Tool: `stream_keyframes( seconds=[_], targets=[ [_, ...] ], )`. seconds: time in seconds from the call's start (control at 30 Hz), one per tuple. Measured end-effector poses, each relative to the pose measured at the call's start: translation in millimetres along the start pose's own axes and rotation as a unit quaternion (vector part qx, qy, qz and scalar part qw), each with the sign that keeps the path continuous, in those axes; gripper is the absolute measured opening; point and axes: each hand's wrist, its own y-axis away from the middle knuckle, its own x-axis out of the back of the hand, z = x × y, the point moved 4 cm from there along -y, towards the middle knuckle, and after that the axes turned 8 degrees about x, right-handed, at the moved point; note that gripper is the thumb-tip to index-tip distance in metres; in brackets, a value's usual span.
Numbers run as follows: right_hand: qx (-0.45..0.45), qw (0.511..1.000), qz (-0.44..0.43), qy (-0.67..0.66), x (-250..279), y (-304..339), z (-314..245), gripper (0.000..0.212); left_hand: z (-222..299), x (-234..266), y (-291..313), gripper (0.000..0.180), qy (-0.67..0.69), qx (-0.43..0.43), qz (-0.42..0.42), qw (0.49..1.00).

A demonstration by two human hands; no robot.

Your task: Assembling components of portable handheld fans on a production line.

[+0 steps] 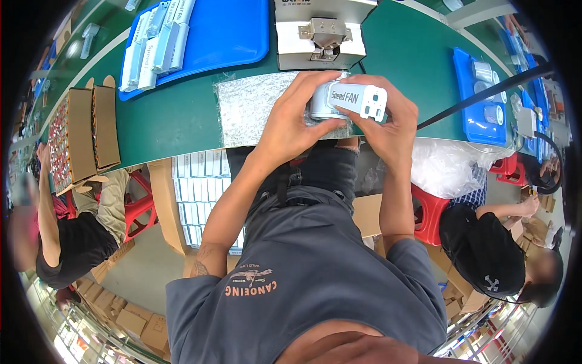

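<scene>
Between both my hands is a pale blue-white handheld fan (347,96), its rounded head toward the left and its flat handle, with small square openings at the end, toward the right. My left hand (293,115) grips the rounded head, thumb below and fingers over the top. The handle side is held by my right hand (391,118), whose fingers wrap behind it. Under the fan lies a sheet of bubble wrap (242,112) on the green tabletop (170,115). Just beyond my hands stands a white box-shaped device (291,51) with a metal bracket (326,35) on its front.
A blue tray (233,36) at the far left carries several similar fans (159,45). Another blue tray (467,100) at right holds round clear-topped parts. Cardboard boxes (106,130) stand at the left edge. A carton of white boxes (200,185) is below the table. Co-workers sit on both sides.
</scene>
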Motion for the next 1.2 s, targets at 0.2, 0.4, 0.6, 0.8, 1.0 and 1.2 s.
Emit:
stream_keyframes(
  seconds=[0.2, 0.4, 0.6, 0.8, 1.0, 1.2],
  targets=[
    [0.018, 1.0, -0.012, 0.005, 3, -7, -1, 0.043, 1, 2, -2, 0.062, 0.023, -0.011, 0.01, 1.0],
    [-0.002, 0.999, -0.036, -0.032, 0, -6, 4, 0.038, -1, 1, -4, 0.06, 0.006, -0.003, 0.039, 0.999],
    [0.006, 0.992, 0.121, -0.042, -5, -5, -14, 0.034, -2, -1, -6, 0.056, 0.023, -0.006, 0.074, 0.997],
    [0.123, 0.976, 0.066, 0.17, -12, 13, -27, 0.034, 2, -6, -6, 0.049, -0.007, 0.007, 0.114, 0.993],
    [0.026, 0.974, -0.013, 0.222, -31, 19, -30, 0.034, 0, -22, 2, 0.047, -0.092, -0.015, 0.216, 0.972],
    [-0.068, 0.989, 0.051, 0.124, -21, 28, -15, 0.015, 4, -29, 3, 0.047, -0.084, -0.027, 0.206, 0.975]
  ],
)
